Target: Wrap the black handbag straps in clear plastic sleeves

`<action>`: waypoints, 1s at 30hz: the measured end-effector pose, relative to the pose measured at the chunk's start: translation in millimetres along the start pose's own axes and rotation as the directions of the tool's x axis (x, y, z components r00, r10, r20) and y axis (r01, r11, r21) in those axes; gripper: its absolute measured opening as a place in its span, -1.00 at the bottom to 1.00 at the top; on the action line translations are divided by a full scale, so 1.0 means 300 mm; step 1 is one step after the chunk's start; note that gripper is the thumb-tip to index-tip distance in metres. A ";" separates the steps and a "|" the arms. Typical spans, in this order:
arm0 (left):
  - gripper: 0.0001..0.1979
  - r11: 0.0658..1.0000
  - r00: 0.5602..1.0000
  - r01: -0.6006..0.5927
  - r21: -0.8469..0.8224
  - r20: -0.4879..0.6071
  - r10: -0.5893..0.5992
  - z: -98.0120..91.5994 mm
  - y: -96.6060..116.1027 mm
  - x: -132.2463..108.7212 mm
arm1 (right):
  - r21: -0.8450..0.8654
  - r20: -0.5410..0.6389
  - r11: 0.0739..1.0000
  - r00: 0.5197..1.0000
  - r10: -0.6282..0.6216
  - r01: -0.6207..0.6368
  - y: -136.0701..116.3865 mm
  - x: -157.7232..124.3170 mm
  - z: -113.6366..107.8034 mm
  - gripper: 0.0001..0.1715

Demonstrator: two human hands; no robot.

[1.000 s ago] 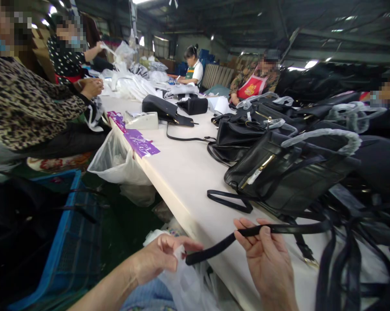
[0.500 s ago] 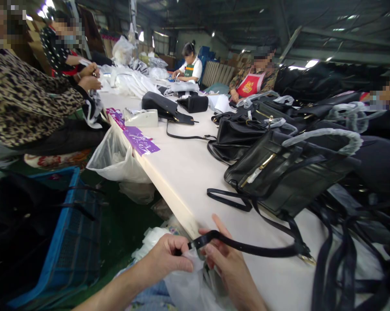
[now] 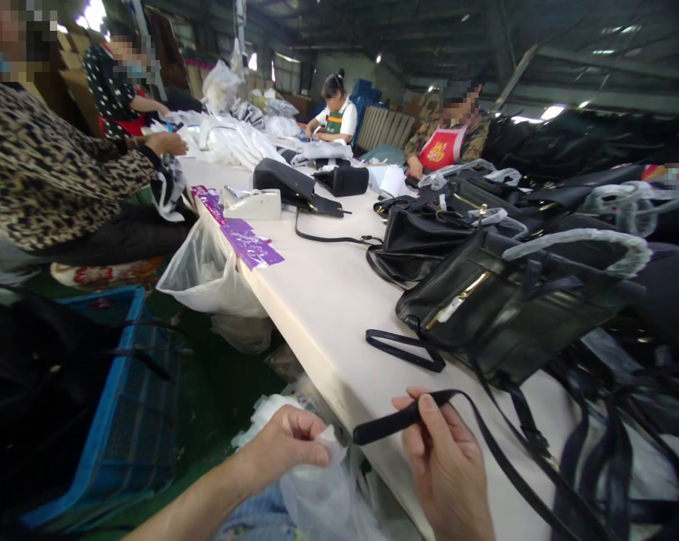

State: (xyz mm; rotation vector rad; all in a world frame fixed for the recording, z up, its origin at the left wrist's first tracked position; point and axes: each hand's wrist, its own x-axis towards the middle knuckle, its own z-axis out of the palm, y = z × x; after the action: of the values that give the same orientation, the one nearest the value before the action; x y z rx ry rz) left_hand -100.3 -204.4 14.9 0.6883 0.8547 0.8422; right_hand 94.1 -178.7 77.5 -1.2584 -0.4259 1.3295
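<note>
My right hand [image 3: 444,462] pinches a black strap [image 3: 387,426] between thumb and fingers, close to its rounded end, which points left past the table's edge. From there the strap curves back to the right, beside a black handbag [image 3: 502,315] lying on the white table [image 3: 322,315]. My left hand [image 3: 294,439], apart from the strap, pinches a thin translucent plastic sheet [image 3: 328,492] that hangs over my lap. A plastic-wrapped handle [image 3: 587,244] arches above the handbag. The fingertips of my left hand are partly covered by the plastic.
More black bags and straps crowd the table's right side. A blue crate [image 3: 119,421] with black items stands on the floor at left. A clear bag [image 3: 209,270] hangs off the table edge near purple tape [image 3: 249,244]. Several co-workers sit around the table.
My right hand has moved right and now grips the strap near its end. My left hand has let go of the strap and keeps only the plastic.
</note>
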 end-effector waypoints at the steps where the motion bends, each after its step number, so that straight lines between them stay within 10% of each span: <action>1: -0.60 1.000 0.999 0.026 0.007 -0.019 -0.026 -0.001 0.001 -0.003 | -0.008 -0.009 1.000 1.000 -0.007 0.007 -0.013 -0.001 -0.003 -0.43; 30: -0.77 0.980 0.984 0.155 0.128 -0.113 -0.140 0.040 0.026 -0.019 | -0.299 0.243 0.936 0.963 -0.115 0.187 0.028 -0.013 -0.036 -0.48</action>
State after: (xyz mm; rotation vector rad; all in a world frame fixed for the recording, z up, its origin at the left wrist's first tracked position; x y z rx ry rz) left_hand -94.9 -207.6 29.2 0.6953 1.0517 0.6952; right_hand 97.9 -188.7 68.2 -1.3132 -0.9109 1.3067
